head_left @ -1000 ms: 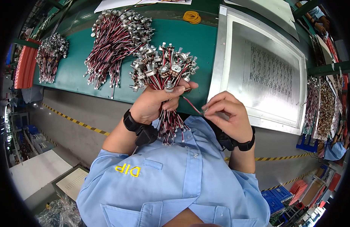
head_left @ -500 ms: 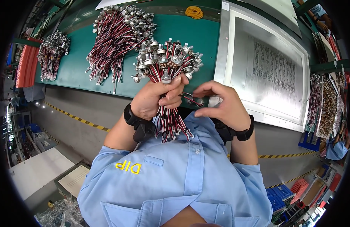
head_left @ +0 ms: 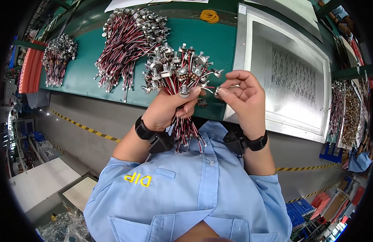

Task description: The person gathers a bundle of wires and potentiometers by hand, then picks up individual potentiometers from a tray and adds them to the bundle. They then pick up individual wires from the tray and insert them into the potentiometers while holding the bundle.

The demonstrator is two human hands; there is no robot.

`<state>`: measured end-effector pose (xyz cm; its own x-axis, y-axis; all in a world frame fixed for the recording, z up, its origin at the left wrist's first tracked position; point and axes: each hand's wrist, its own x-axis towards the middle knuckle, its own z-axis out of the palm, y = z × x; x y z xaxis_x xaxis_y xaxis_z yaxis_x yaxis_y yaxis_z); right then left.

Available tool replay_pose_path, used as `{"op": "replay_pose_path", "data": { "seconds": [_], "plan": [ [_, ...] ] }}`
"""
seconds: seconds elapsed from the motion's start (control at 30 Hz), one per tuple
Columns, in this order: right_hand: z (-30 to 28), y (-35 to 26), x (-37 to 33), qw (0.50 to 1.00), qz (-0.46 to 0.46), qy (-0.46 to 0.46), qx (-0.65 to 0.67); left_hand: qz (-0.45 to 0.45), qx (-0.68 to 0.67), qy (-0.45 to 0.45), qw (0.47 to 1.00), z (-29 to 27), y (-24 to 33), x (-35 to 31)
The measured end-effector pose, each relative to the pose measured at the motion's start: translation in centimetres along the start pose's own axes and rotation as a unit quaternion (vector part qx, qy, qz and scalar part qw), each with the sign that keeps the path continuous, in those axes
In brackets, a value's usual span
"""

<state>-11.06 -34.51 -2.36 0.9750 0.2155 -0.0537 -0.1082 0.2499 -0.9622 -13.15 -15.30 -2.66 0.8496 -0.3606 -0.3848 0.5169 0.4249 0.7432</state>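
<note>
Now | right hand (head_left: 247,96) | pinches wired part (head_left: 217,92) | earlier gaped

The left hand (head_left: 170,105) curls closed, its thumb (head_left: 192,93) extended toward the right hand (head_left: 247,94), which is pinched (the two near but apart), with the left forearm (head_left: 130,146) slanting inward.

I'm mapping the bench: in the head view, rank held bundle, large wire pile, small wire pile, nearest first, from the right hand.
1. Held bundle: in the left hand.
2. Large wire pile: on the green table, farther left.
3. Small wire pile: table's far left end.
</note>
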Motion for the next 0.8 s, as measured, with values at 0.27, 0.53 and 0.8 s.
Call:
{"op": "replay_pose_path", "data": {
  "seconds": [0.27,0.53,0.8],
  "plan": [
    [-0.5,1.1,-0.6,0.999,-0.018,-0.040,0.018,0.037,-0.009,0.019,0.999,0.3,-0.2,0.0],
    [-0.9,1.4,-0.8,0.999,-0.001,-0.046,0.024,0.042,0.016,0.023,0.999,0.1,-0.4,-0.2],
    [-0.9,1.2,-2.0,0.995,-0.061,-0.046,-0.059,0.057,0.002,0.026,0.998,0.8,0.0,-0.2]
  ]
}}
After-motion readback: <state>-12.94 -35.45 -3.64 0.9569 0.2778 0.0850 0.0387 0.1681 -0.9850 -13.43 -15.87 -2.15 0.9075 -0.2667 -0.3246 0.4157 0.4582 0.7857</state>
